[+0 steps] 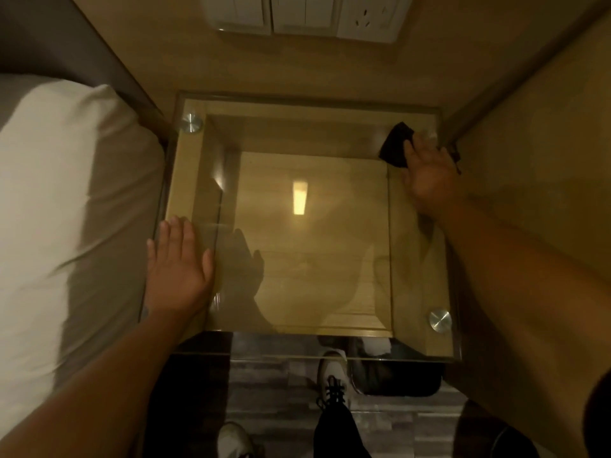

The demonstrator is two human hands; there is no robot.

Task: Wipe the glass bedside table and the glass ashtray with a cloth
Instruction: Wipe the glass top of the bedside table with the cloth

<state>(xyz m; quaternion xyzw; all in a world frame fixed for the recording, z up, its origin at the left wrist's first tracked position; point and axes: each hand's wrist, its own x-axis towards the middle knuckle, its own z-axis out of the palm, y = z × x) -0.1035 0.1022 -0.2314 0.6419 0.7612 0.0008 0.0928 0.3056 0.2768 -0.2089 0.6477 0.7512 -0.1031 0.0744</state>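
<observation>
The glass bedside table (307, 133) fills the middle of the head view, a square clear top on a wooden frame with round metal studs at its corners. A dark cloth (393, 145) lies on the far right corner of the glass. My right hand (429, 170) presses flat on the cloth with straight fingers. My left hand (178, 262) rests flat on the near left edge of the glass, fingers straight and spread. No ashtray is in view.
A bed with a white pillow (66, 180) borders the table on the left. A wooden wall panel (545, 160) stands close on the right. Light switches and a socket (304, 14) sit on the wall behind. My shoes (334, 375) are on the floor below.
</observation>
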